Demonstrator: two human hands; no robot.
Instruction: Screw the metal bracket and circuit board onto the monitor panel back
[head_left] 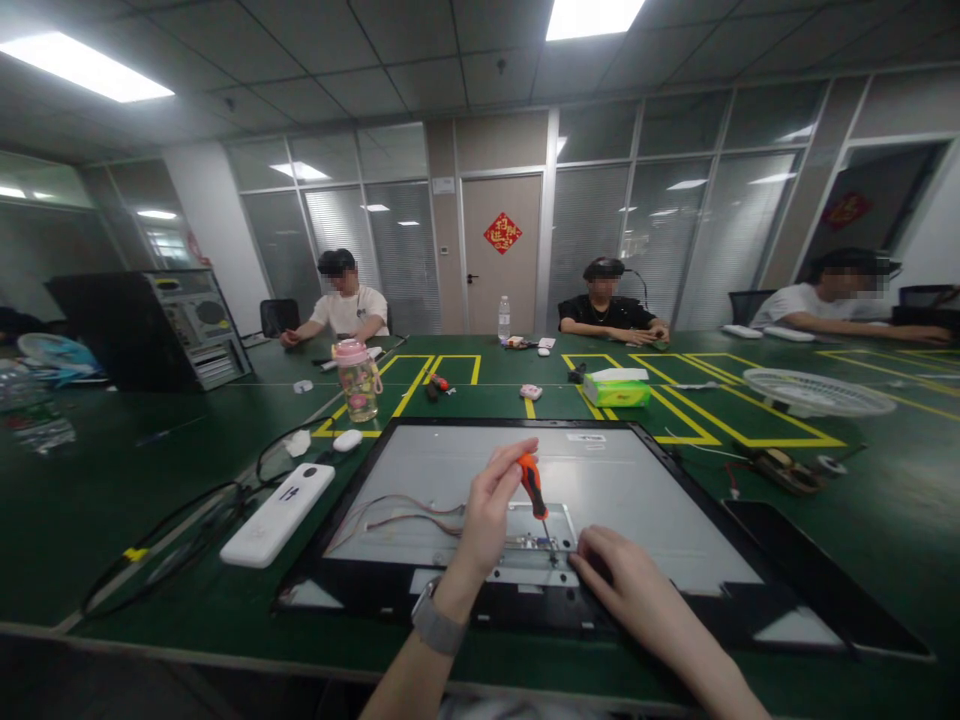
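A monitor panel (637,490) lies face down on the green table in front of me, its grey metal back up inside a black frame. My left hand (489,505) is closed round an orange-handled screwdriver (534,487), held upright with the tip on a small metal plate (534,528) near the panel's near edge. My right hand (616,570) rests on the panel just right of the tip, fingers curled down by the plate. Thin wires (397,510) run from the plate to the left across the panel.
A white box (279,512) and black cables (180,530) lie to the left. Behind stand a pink-lidded bottle (357,378), a green tissue box (616,387), a fan grille (817,390) and a computer case (154,325). Three people sit at the far side.
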